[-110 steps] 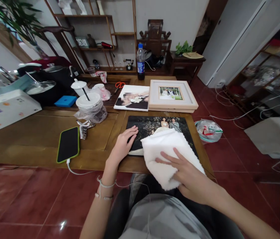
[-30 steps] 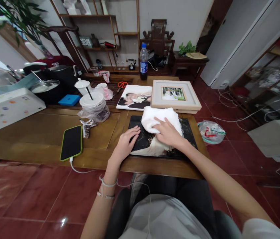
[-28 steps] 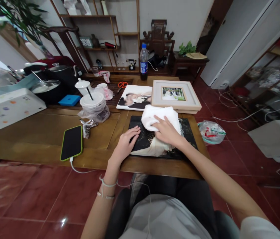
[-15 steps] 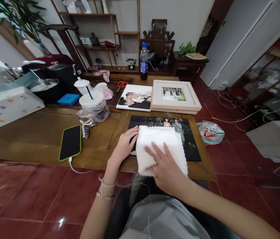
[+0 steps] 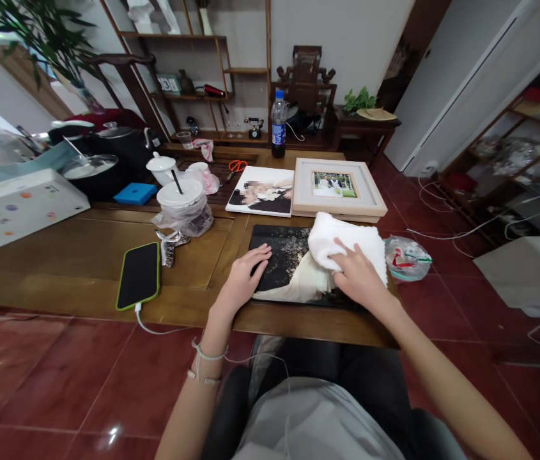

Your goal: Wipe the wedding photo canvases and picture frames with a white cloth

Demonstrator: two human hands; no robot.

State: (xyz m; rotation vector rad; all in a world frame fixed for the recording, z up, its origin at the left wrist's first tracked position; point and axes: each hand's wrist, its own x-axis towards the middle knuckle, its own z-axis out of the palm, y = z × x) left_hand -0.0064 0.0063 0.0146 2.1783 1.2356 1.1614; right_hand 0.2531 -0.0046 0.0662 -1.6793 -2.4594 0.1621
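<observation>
A dark photo print (image 5: pixel 284 268) lies flat on the wooden table (image 5: pixel 82 255) in front of me. My left hand (image 5: pixel 243 275) rests on its left edge, fingers spread flat, holding nothing. My right hand (image 5: pixel 356 276) presses a folded white cloth (image 5: pixel 346 246) onto the print's right side, fingers curled over the cloth. The cloth covers the far right corner of the print.
Beyond the print lie a canvas photo (image 5: pixel 262 190) and a framed photo (image 5: pixel 337 188), with a blue-labelled bottle (image 5: pixel 278 124) behind. A green-cased phone (image 5: pixel 139 275) charges at left near a lidded cup (image 5: pixel 181 198). A plastic bag (image 5: pixel 406 255) lies on the red floor at right.
The right hand slid the cloth from the print's near left part up and across to its far right side. The left hand stayed on the left edge.
</observation>
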